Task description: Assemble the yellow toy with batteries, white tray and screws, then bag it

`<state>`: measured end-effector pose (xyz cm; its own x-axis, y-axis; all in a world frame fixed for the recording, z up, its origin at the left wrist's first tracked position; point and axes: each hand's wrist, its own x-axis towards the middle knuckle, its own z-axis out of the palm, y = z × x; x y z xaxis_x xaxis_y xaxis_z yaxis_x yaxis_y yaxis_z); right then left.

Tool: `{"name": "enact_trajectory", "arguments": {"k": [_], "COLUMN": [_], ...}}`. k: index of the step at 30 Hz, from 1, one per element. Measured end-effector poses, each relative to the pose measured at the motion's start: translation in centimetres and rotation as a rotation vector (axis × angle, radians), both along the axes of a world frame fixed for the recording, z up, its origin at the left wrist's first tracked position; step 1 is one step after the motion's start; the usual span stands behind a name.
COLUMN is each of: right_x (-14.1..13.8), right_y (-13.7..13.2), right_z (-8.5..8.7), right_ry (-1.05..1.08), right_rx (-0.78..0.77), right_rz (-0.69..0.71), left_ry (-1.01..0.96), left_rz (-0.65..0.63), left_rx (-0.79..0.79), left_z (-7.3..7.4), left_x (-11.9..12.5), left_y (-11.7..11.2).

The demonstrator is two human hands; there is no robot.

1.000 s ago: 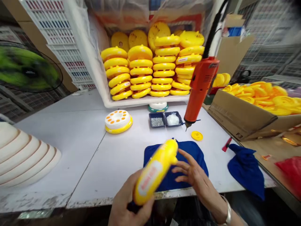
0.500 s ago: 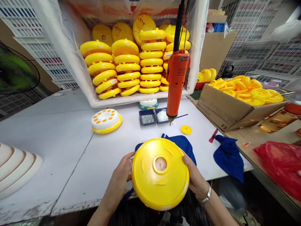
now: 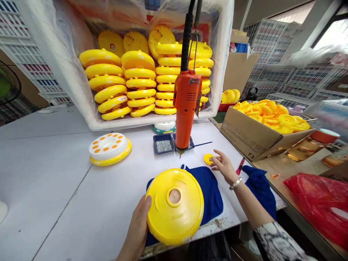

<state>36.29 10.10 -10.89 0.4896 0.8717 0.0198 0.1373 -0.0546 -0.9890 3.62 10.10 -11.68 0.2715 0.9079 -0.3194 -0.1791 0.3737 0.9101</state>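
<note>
My left hand grips the left edge of a round yellow plastic base, thumb on top, the other fingers hidden beneath it. The base is tilted towards me and has a hole in its raised centre. My right hand is at a small yellow disc on the table, fingers apart, with fingertips at the disc's right edge; whether they touch it I cannot tell. Under the base lies a blue cloth. An orange electric screwdriver hangs tip down beyond the base.
A plastic-lined crate holds stacked yellow bases. Before it stand a tray of screws and a white-and-yellow round piece. On the right are a cardboard box of yellow discs, a red-handled tool and a red bag.
My right hand has left the base and moved forward and right to the small yellow disc. My left hand still holds the base. The view has shifted.
</note>
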Motion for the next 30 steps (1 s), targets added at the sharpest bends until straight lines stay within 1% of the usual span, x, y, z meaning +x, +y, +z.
{"name": "enact_trajectory", "arguments": {"k": [2,5,7,9,13,18,21,24,27,30], "right_x": [0.9,1.1,0.8,0.5,0.4,0.6,0.9,1.3,1.7,2.2], "right_y": [2.8,6.5,8.1,8.8,8.5,7.3,7.0,7.4,7.6,6.3], "right_z": [0.3,1.1,1.5,2.0,2.8,3.1,2.5,1.3,0.3,-0.2], "right_ry": [-0.042,-0.154,-0.246,-0.334,-0.453,-0.485,-0.467,-0.423,-0.370,-0.342], "right_rx": [0.025,0.084,0.116,0.135,0.144,0.155,0.156,0.143,0.129,0.115], "right_rz": [-0.032,-0.061,-0.067,-0.056,-0.022,-0.053,-0.050,-0.037,-0.018,0.006], "left_ry": [0.010,0.064,0.105,0.126,0.108,0.113,0.115,0.106,0.101,0.090], "left_rz": [0.019,0.052,0.057,0.056,0.047,0.006,0.021,0.042,0.035,0.034], "left_rx": [-0.009,-0.010,0.000,-0.001,0.007,0.023,0.031,0.034,0.029,0.013], "left_z": [-0.3,-0.5,-0.5,-0.6,-0.9,-1.2,-1.1,-1.0,-1.0,-1.1], "left_x": [0.2,0.4,0.4,0.4,0.3,0.1,0.2,0.3,0.4,0.3], "left_y": [-0.2,-0.5,-0.6,-0.6,-0.6,-0.5,-0.5,-0.6,-0.7,-0.7]}}
